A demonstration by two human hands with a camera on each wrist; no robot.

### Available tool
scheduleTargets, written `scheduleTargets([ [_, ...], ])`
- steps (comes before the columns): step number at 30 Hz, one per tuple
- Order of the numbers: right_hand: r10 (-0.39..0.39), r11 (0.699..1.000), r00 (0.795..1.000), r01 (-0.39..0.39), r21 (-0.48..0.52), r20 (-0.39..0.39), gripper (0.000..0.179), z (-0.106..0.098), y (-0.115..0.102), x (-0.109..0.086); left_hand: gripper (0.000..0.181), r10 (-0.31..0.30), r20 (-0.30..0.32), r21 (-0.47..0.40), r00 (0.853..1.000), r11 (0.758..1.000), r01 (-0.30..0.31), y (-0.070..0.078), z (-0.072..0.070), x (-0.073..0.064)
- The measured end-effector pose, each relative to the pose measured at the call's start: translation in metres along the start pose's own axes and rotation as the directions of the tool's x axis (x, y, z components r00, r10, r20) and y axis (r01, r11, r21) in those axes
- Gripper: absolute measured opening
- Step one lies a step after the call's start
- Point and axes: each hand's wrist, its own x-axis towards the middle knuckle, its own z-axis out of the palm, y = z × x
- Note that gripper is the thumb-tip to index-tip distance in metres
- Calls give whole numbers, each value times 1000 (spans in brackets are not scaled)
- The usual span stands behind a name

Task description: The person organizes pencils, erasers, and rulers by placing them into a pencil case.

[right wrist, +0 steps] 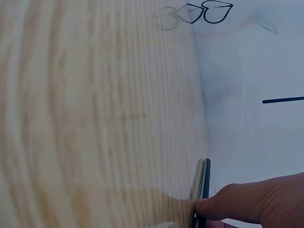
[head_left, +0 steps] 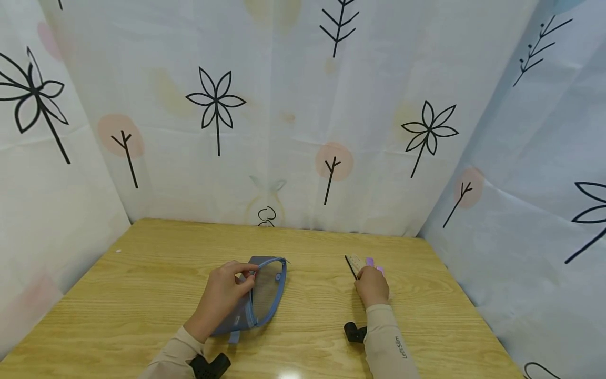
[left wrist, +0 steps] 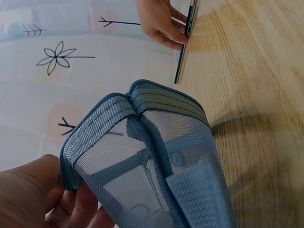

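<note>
My left hand (head_left: 224, 289) pinches the edge of a blue zip pouch (head_left: 235, 317) with grey mesh sides. The pouch's mouth gapes toward the right. In the left wrist view, mesh panels (left wrist: 126, 164) and woven blue trim show up close, with my left fingers curled at the rim. Over the right part of the table, my right hand (head_left: 373, 286) grips a thin black stick (head_left: 350, 267), like a pencil, together with a pale, ruler-like strip (head_left: 356, 263). A purple piece (head_left: 370, 261) shows beside them, partly hidden by the hand. My right thumb presses the black stick (right wrist: 206, 178) in the right wrist view.
The wooden table (head_left: 307, 295) meets a white patterned curtain (head_left: 284, 173) at the back and sides. Black wrist camera mounts (head_left: 210, 366) sit at both wrists. A small pale scrap (head_left: 118, 251) lies at the far left.
</note>
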Motion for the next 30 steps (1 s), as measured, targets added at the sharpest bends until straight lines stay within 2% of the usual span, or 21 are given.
scheduleTargets([
  [5, 1, 1000, 1000, 0, -11, 9, 14, 0, -1, -1, 22, -9, 6, -1, 1000, 1000, 9, 0, 0, 0],
  [11, -5, 1000, 1000, 5, -8, 10, 12, 0, -3, -1, 21, -12, 8, 1, 1000, 1000, 12, 0, 0, 0],
  [22, -8, 1000, 1000, 8, -2, 3, 9, 4, -2, 2, 20, 6, 8, -7, 1000, 1000, -6, -1, 1, 0],
  [30, -5, 1000, 1000, 5, 3, 0, 13, 9, -1, 6, 21, 29, -2, 20, 1000, 999, -29, -2, 2, 1],
])
